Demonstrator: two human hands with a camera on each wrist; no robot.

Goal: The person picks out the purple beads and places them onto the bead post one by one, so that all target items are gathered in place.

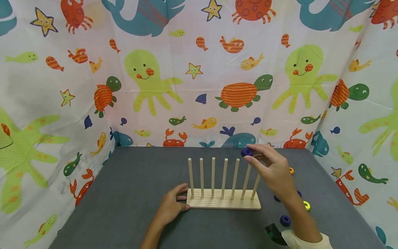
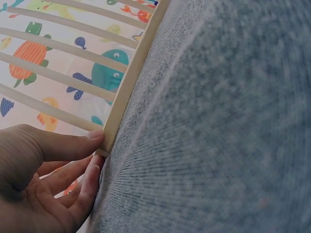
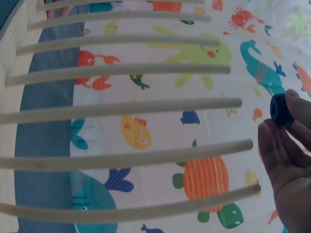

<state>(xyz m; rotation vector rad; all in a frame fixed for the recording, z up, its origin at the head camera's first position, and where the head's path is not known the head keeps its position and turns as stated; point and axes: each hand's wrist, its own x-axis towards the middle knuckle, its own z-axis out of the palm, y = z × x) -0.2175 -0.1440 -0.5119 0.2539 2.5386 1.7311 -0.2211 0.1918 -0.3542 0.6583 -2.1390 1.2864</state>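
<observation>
A pale wooden peg stand [image 1: 224, 204] with several upright pegs sits on the grey table. My left hand [image 1: 171, 206] grips the left end of its base; in the left wrist view the thumb [image 2: 90, 141] lies on one face and fingers are behind the end. Up at peg-top height, my right hand [image 1: 273, 169] pinches a dark blue ring [image 1: 247, 152] between thumb and fingers. The right wrist view shows this ring [image 3: 280, 109] beyond the peg tips, apart from them, with its hole facing the pegs. All the pegs that show are bare.
Right of the stand lie several loose rings, including a blue ring [image 1: 285, 220], a yellow ring [image 1: 306, 205] and an orange-yellow ring [image 1: 291, 171]; the right forearm partly covers this group. A black object [image 1: 275, 234] lies by the right sleeve. A sea-animal printed cloth [image 1: 192, 100] hangs behind.
</observation>
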